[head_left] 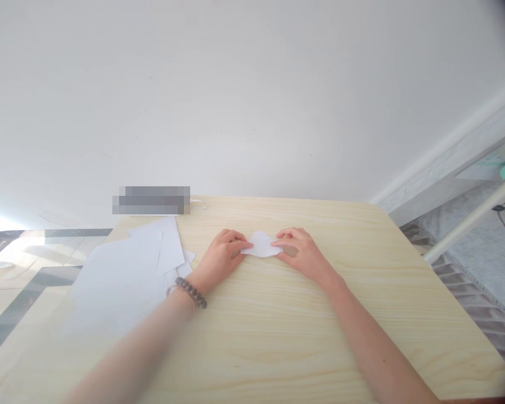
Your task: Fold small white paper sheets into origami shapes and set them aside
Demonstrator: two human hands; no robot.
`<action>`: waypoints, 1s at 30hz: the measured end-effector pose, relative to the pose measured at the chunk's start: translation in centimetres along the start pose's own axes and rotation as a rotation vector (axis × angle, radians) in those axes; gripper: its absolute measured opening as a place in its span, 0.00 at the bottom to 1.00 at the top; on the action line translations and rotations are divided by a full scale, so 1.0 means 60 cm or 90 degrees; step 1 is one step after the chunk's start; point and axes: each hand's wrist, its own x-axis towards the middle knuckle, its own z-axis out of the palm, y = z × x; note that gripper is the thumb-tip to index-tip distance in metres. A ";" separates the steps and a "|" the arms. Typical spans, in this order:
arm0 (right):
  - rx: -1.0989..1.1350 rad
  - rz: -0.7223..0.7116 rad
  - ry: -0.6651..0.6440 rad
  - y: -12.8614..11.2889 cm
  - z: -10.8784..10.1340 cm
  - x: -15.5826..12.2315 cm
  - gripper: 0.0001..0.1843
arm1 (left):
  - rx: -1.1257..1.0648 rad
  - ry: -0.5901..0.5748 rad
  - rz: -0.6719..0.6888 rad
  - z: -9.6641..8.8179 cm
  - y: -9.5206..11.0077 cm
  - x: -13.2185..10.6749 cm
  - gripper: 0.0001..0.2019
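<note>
A small folded piece of white paper (261, 245) lies flat on the light wooden table (320, 314), near its middle. My left hand (221, 255) has its fingers curled and pressed on the paper's left edge; a dark bead bracelet sits on that wrist. My right hand (299, 251) presses its curled fingers on the paper's right edge. Both hands rest on the tabletop.
A loose spread of white paper sheets (130, 269) covers the table's left side and hangs over its edge. A white wall stands behind the table. To the right are a grey patterned floor (480, 264) and a white pole (471, 221).
</note>
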 end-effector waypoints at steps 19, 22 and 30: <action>0.014 -0.021 -0.090 -0.011 -0.006 -0.001 0.11 | 0.196 -0.031 0.072 -0.008 0.022 0.003 0.11; 0.032 -0.034 -0.080 -0.008 -0.006 -0.001 0.12 | 0.208 -0.015 0.076 -0.006 0.022 0.005 0.11; 0.010 -0.021 -0.057 0.000 -0.005 0.003 0.08 | 0.217 -0.048 0.073 -0.011 0.021 0.004 0.13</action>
